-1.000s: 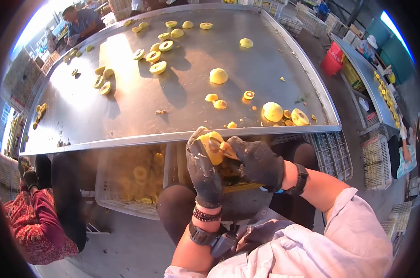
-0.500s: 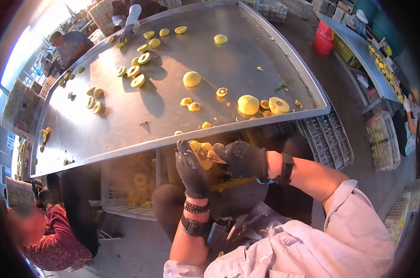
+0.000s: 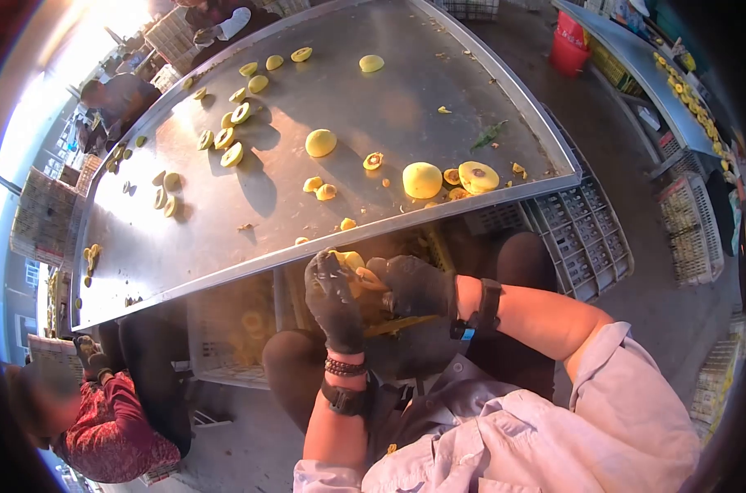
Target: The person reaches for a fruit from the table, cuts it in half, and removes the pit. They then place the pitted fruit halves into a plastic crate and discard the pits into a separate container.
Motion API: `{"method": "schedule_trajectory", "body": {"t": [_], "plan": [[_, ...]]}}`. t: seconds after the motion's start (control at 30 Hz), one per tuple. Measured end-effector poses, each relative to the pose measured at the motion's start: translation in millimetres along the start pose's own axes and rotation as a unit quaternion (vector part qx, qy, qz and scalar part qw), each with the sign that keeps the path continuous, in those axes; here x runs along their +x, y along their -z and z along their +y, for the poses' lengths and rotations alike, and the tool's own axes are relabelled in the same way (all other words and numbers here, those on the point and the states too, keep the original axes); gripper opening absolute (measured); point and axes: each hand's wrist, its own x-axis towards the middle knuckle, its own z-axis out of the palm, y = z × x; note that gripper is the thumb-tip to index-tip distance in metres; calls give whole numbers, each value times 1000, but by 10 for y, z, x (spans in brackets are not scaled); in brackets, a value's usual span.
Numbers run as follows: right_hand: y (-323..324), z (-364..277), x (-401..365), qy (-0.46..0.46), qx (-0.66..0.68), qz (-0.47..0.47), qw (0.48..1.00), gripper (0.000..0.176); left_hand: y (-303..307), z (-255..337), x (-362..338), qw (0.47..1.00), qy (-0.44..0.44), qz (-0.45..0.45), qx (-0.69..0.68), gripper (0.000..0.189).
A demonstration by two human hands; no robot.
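Observation:
Both my hands wear dark gloves and meet just below the near edge of the steel table (image 3: 225, 230). My left hand (image 3: 333, 302) grips a yellow fruit piece (image 3: 350, 264), partly hidden by the fingers. My right hand (image 3: 412, 285) is closed on a small knife with a yellow handle (image 3: 397, 325) and touches the fruit from the right. Peeled yellow fruit halves (image 3: 423, 179) lie on the table just beyond my hands.
Several cut fruit halves (image 3: 231, 153) are scattered over the table. A crate of yellow fruit (image 3: 241, 329) sits under the table at left. A person in red (image 3: 101, 427) sits at lower left; others work at the far edge. Plastic crates (image 3: 586, 238) and a red bucket (image 3: 568, 49) stand right.
The view has tilted, so the table and my hands appear shifted left and slightly lower. My hands stay together on the fruit, which now shows less between the fingers.

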Motion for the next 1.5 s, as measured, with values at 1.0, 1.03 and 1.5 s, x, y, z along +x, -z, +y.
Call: {"method": "schedule_trajectory", "body": {"t": [1.0, 1.03, 1.5], "plan": [[-171, -651, 226, -142, 522, -221, 811, 23, 850, -343, 249, 928, 158, 179, -286, 45], [-108, -614, 219, -123, 507, -244, 817, 25, 1033, -385, 307, 875, 197, 196, -397, 47], [447, -1128, 1258, 107, -342, -334, 872, 28, 1251, -118, 446, 778, 261, 138, -555, 50]]}}
